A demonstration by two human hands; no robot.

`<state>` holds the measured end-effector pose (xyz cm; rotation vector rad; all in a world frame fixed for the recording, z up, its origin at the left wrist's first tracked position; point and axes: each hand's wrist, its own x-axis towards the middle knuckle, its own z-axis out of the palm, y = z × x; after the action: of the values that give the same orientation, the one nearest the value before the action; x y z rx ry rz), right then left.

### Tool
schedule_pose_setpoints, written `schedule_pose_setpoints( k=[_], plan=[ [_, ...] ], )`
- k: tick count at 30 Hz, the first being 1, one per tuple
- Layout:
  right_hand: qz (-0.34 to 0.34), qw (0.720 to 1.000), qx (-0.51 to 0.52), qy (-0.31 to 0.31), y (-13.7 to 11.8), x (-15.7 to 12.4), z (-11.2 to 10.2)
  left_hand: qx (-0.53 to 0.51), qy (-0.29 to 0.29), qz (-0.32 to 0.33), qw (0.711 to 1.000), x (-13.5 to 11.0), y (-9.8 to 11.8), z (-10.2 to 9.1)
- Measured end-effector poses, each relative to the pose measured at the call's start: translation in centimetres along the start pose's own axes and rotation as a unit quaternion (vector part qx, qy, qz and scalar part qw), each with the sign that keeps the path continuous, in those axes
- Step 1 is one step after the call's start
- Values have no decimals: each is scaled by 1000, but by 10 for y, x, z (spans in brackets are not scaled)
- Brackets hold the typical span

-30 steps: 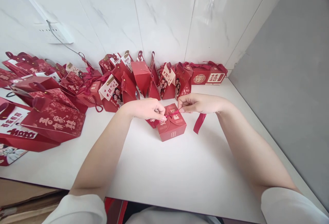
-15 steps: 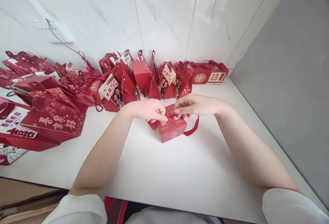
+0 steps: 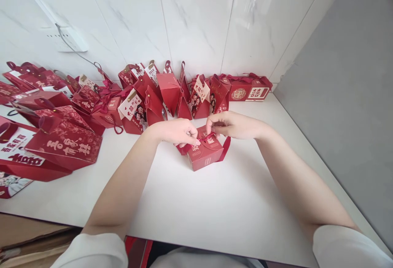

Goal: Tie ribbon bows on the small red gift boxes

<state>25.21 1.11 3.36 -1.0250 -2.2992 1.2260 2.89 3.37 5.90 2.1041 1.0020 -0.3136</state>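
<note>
A small red gift box (image 3: 206, 155) with pale printed characters lies on the white table in front of me. Across its top runs a dark red ribbon (image 3: 226, 148), with one loose end hanging past the right side and another bunched at the left. My left hand (image 3: 180, 132) is closed, pinching the ribbon at the upper left of the box. On the other side, my right hand (image 3: 223, 124) pinches the ribbon between thumb and forefinger, just above the lid. The exact crossing of the ribbon is partly covered by my fingers.
Several red gift boxes (image 3: 135, 112) with ribbon handles stand along the tiled wall. Larger red boxes (image 3: 64, 137) crowd the table's left side. A long red box (image 3: 250, 89) sits at the back right. A grey panel (image 3: 337, 96) borders the right edge; cardboard (image 3: 27, 231) lies below left.
My right hand has shifted slightly left and up, and its fingers have drawn in. The ribbon's loose right end has swung closer to the box. My left hand and the box stay put.
</note>
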Motion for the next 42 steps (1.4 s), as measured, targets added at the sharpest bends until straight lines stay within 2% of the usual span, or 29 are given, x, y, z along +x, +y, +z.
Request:
schedule_pose_setpoints(
  k=[3, 8, 12, 20, 26, 29, 33, 38, 40, 42],
  plan=[
    [-22, 999, -37, 19, -4, -1, 0, -9, 5, -1, 1000, 1, -2, 0],
    [-31, 989, -79, 119, -3, -2, -2, -62, 66, -2, 996, 6, -3, 3],
    [-36, 977, -154, 141, 4, -3, -7, -108, 81, -3, 991, 11, -4, 5],
    [66, 988, -112, 83, -2, -11, -13, -112, 50, -1, 992, 12, -4, 6],
    [67, 993, -88, 50, -7, -18, -18, -104, 50, -1, 993, 13, -2, 7],
    [69, 997, 2, 33, -2, -15, -17, -91, 58, -7, 994, 12, -2, 8],
    [49, 989, 137, 2, 7, -9, -16, -70, 113, 24, 991, 9, -1, 7],
    [6, 995, 91, 37, 6, -10, -17, -91, 240, 112, 960, 14, -1, 7],
    [-3, 997, 71, 27, 1, -13, -18, -101, 245, 135, 955, 21, -1, 10],
    [0, 998, 60, 15, -3, -16, -18, -124, 212, 154, 957, 29, -1, 15]
  ],
)
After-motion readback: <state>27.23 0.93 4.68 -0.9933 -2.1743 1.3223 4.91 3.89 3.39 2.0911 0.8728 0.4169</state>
